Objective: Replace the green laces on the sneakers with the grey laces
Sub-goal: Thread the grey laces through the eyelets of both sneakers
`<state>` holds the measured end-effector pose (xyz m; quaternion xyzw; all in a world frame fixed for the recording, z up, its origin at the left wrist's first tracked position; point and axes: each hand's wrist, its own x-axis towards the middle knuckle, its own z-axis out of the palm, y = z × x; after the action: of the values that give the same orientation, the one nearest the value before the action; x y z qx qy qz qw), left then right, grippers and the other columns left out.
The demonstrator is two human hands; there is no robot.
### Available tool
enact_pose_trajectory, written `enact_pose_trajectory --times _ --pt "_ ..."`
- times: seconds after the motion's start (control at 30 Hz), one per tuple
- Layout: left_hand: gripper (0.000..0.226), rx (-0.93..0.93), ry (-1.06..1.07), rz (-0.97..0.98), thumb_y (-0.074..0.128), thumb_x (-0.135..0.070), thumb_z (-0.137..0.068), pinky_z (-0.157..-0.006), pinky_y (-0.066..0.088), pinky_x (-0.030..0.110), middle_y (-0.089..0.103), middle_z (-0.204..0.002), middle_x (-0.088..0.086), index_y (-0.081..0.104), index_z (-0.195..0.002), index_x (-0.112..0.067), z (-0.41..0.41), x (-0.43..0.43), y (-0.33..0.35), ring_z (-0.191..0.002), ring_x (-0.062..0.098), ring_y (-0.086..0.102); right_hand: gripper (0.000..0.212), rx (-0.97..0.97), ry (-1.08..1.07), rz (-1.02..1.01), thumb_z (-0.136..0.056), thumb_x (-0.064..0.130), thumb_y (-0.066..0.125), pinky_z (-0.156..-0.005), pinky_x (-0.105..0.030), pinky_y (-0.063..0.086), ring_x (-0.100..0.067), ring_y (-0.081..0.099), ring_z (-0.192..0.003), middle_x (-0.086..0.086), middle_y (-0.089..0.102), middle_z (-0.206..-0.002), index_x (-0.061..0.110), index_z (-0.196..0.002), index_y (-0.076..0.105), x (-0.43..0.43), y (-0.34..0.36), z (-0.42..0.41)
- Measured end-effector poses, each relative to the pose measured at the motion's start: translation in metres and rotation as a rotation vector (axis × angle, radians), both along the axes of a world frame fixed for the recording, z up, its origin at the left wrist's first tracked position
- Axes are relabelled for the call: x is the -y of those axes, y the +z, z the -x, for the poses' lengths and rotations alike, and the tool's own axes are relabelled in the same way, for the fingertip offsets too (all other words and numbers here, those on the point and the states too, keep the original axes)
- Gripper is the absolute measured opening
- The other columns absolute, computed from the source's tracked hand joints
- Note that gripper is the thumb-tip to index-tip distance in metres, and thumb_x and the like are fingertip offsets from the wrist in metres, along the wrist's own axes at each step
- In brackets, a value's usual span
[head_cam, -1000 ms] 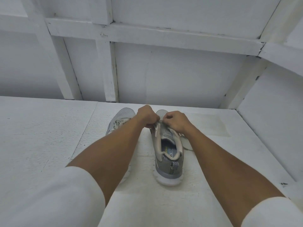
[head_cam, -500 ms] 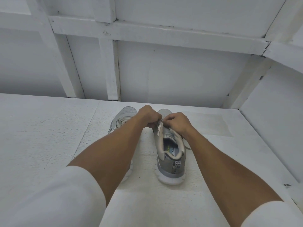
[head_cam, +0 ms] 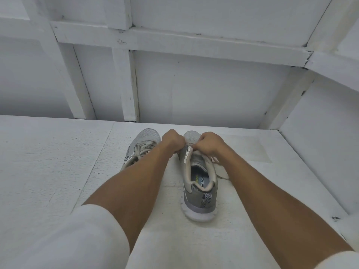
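Both hands were bunched over the tongue of the right-hand sneaker [head_cam: 201,193]. The right hand [head_cam: 208,143] pinched a pale flat lace [head_cam: 220,170] that trailed limp over the sneaker's outer side onto the worktop [head_cam: 48,171]. The left hand [head_cam: 172,140] was curled tight against the lacing edge; whether it held anything could not be told. That sneaker was grey mesh with a padded cream collar, a zigzag heel panel and a thick white ridged sole, heel toward the camera. Just beside it stood the left-hand sneaker [head_cam: 141,148], laced in pale cord, partly under the forearm. The worktop was white and grainy, backed by a white panelled wall [head_cam: 204,90] with painted battens.
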<state>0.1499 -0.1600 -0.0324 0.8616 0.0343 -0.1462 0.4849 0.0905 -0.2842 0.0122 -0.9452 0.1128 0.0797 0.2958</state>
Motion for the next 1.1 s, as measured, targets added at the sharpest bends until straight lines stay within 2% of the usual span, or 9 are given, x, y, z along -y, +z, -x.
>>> enact_pose_trajectory --times 0.13,0.23,0.4,0.5,0.57,0.63,0.7,0.93,1.1 --pt "0.026 0.074 0.033 0.011 0.047 -0.008 -0.097 -0.089 0.044 0.027 0.060 -0.125 0.007 0.064 -0.116 -0.011 -0.005 -0.003 0.018 -0.112 0.020 0.060 0.012 -0.086 -0.034 -0.052 -0.074 0.013 0.068 -0.056 -0.030 0.049 -0.026 0.058 -0.060 -0.012 0.060 -0.070 0.009 -0.079 0.058 0.010 0.006 0.013" --pt "0.014 -0.022 0.382 0.665 0.042 -0.003 -0.099 -0.078 0.053 0.030 0.061 -0.089 0.008 0.053 -0.097 -0.011 -0.016 -0.018 0.049 -0.072 0.015 0.061 0.016 0.017 -0.158 -0.044 -0.082 0.017 0.061 -0.068 -0.035 0.053 -0.030 0.063 -0.083 -0.015 0.063 -0.091 0.005 -0.092 0.059 0.014 -0.008 0.022" --pt "0.024 0.241 0.690 1.203 0.035 0.007 -0.096 -0.045 0.044 0.022 0.050 -0.071 0.010 0.044 -0.080 -0.010 -0.044 -0.086 0.148 -0.049 0.012 0.049 0.016 0.119 -0.325 -0.204 -0.084 0.016 0.061 -0.059 -0.028 0.041 -0.024 0.054 -0.087 -0.008 0.058 -0.102 0.010 -0.099 0.056 0.015 -0.019 0.036" --pt "0.019 0.323 0.359 0.750 0.044 0.005 -0.095 -0.038 0.033 0.017 0.052 -0.065 0.005 0.055 -0.084 -0.006 -0.033 -0.089 0.152 -0.046 0.009 0.045 0.020 0.137 -0.369 -0.245 -0.081 0.018 0.063 -0.076 -0.034 0.048 -0.026 0.056 -0.094 -0.006 0.059 -0.102 0.015 -0.100 0.055 0.017 -0.023 0.039" --pt "0.017 0.290 -0.064 0.248 0.052 0.000 -0.095 -0.040 0.041 0.017 0.069 -0.077 0.007 0.060 -0.109 0.003 -0.018 -0.065 0.120 -0.055 0.014 0.058 0.029 0.142 -0.368 -0.265 -0.081 0.019 0.063 -0.083 -0.036 0.049 -0.026 0.057 -0.096 -0.002 0.058 -0.097 0.018 -0.109 0.056 0.017 -0.024 0.039" --pt "0.029 0.220 -0.375 -0.411 0.057 -0.012 -0.094 -0.068 0.052 0.025 0.068 -0.111 0.016 0.058 -0.119 0.002 0.003 -0.033 0.077 -0.094 0.027 0.066 0.038 0.148 -0.347 -0.253 -0.082 0.019 0.063 -0.088 -0.034 0.048 -0.024 0.056 -0.100 -0.001 0.059 -0.102 0.021 -0.119 0.058 0.016 -0.024 0.040" --pt "0.023 0.288 -0.484 -0.754 0.058 -0.017 -0.092 -0.079 0.045 0.032 0.060 -0.122 0.020 0.058 -0.109 0.000 0.025 -0.012 0.048 -0.112 0.034 0.059 0.043 0.150 -0.350 -0.253 -0.081 0.019 0.064 -0.092 -0.035 0.048 -0.025 0.057 -0.107 -0.004 0.061 -0.118 0.022 -0.124 0.059 0.015 -0.024 0.040" --pt "0.031 0.542 -0.191 -0.840 0.045 0.001 -0.090 -0.086 0.051 0.042 0.060 -0.117 0.025 0.059 -0.117 0.006 0.000 -0.048 0.094 -0.106 0.041 0.061 0.043 0.156 -0.384 -0.269 -0.084 0.012 0.061 -0.087 -0.028 0.045 -0.028 0.057 -0.113 -0.012 0.060 -0.126 0.009 -0.127 0.060 0.014 -0.022 0.042" --pt "0.032 0.632 0.072 -0.811 0.047 -0.007 -0.092 -0.086 0.049 0.044 0.054 -0.122 0.028 0.057 -0.121 0.001 -0.033 -0.103 0.155 -0.109 0.046 0.056 0.023 0.151 -0.379 -0.243 -0.087 0.010 0.058 -0.081 -0.029 0.046 -0.029 0.057 -0.096 -0.014 0.066 -0.113 0.001 -0.104 0.069 0.012 -0.021 0.042"
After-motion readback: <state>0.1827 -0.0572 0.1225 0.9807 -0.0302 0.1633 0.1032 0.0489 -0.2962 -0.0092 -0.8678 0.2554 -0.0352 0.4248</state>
